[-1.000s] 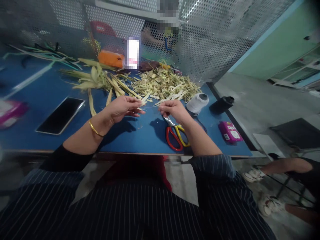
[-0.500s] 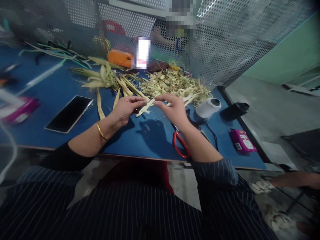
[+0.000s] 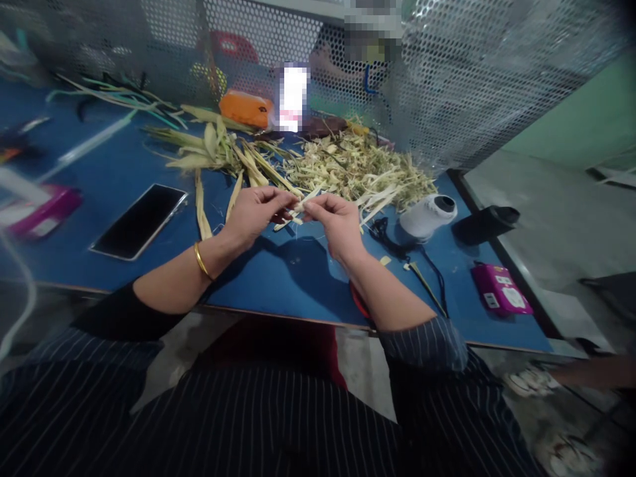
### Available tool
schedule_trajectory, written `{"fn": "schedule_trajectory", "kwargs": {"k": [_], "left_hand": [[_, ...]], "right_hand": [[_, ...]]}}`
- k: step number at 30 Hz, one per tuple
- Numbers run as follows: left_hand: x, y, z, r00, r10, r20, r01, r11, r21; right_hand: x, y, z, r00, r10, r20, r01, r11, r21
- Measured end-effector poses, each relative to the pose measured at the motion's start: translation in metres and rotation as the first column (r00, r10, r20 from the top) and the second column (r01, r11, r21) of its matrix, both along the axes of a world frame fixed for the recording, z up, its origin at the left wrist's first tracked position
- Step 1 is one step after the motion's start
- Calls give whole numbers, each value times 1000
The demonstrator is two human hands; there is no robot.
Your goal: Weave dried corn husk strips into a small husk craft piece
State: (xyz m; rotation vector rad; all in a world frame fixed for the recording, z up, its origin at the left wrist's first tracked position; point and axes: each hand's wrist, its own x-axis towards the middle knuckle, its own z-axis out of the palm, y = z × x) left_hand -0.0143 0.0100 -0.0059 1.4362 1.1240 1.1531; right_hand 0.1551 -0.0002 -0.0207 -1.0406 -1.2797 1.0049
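Both hands meet over the middle of the blue table [image 3: 238, 281], pinching a pale strip of corn husk [image 3: 311, 196] between their fingertips. My left hand [image 3: 254, 215], with a gold bangle above its wrist, is closed on the strip's left part. Close beside it, my right hand [image 3: 338, 222] grips the same strip between thumb and forefinger. The very tips are partly hidden by the fingers. Behind the hands lie whole dry corn husks [image 3: 213, 149] and a heap of husk shreds [image 3: 358, 165]. Red-handled scissors [image 3: 358, 301] are mostly covered by my right forearm.
A dark-screened phone [image 3: 139, 222] lies left of my hands. To the right are a white thread cone [image 3: 428, 217], a black thread cone [image 3: 485, 225] and a purple packet [image 3: 501, 289]. A lit phone [image 3: 293, 96] and an orange packet [image 3: 246, 108] stand before a perforated metal screen [image 3: 447, 73].
My right hand has come closer to the left, its fingers now folded tighter on the strip. The right forearm covers more of the scissors. The whole view has shifted slightly.
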Motion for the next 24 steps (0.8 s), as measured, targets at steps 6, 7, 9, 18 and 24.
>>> {"fn": "schedule_trajectory", "kwargs": {"k": [6, 7, 9, 18, 24], "left_hand": [[-23, 31, -7, 754, 235, -613, -120, 967, 223], [-23, 35, -11, 707, 216, -673, -101, 973, 206], [-18, 40, -18, 657, 179, -732, -45, 979, 200], [-3, 18, 5, 861, 34, 508, 203, 892, -403], [2, 6, 14, 704, 181, 687, 335, 768, -545]], "right_hand": [[15, 11, -4, 993, -117, -6, 117, 989, 90], [16, 12, -5, 994, -113, -4, 113, 990, 87], [16, 13, -6, 996, -89, 5, 88, 994, 71], [20, 13, 1, 989, -88, -120, 92, 995, 29], [19, 7, 8, 989, 104, -108, -101, 994, 35]]}}
